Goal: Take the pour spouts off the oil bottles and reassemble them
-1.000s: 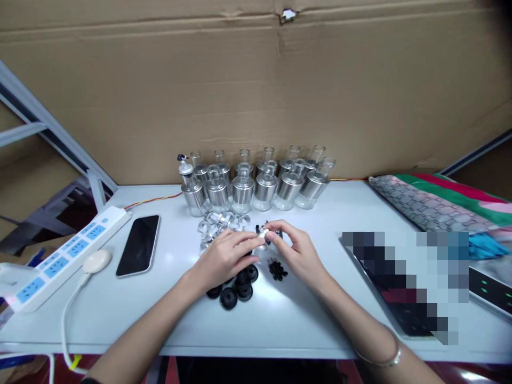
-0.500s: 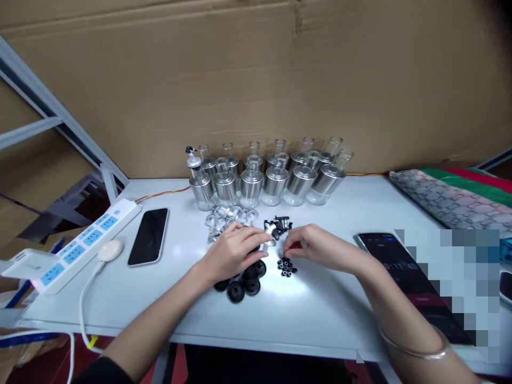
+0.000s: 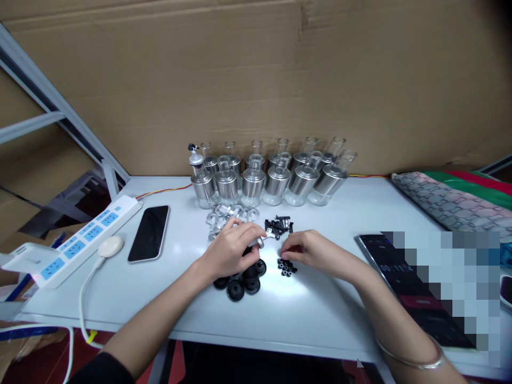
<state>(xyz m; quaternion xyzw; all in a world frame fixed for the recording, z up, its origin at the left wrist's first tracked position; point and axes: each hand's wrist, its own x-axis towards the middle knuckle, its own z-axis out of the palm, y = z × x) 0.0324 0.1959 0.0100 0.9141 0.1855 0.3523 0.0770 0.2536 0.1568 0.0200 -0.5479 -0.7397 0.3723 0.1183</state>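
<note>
My left hand (image 3: 234, 248) is closed round a silver-white cap piece (image 3: 259, 242), with its narrow pale end pointing right. Below that hand lies a pile of round black stoppers (image 3: 236, 289). My right hand (image 3: 310, 248) is pinched just above a cluster of small black rings (image 3: 287, 268); whatever is between its fingertips is too hidden to make out. Beyond both hands, small black spout-like parts (image 3: 282, 223) lie loose. More silver-white caps (image 3: 218, 218) are heaped behind my left hand.
Two rows of glass bottles with metal sleeves (image 3: 253, 184) stand at the back; the front left one carries a white cap with a black top. A phone (image 3: 149, 233) and a power strip (image 3: 94, 234) lie left, a larger phone (image 3: 394, 266) right, near a patterned bag (image 3: 452, 205).
The cap piece in my left hand has turned, its narrow end now pointing right. My right hand has shifted slightly left and down at the small black rings.
</note>
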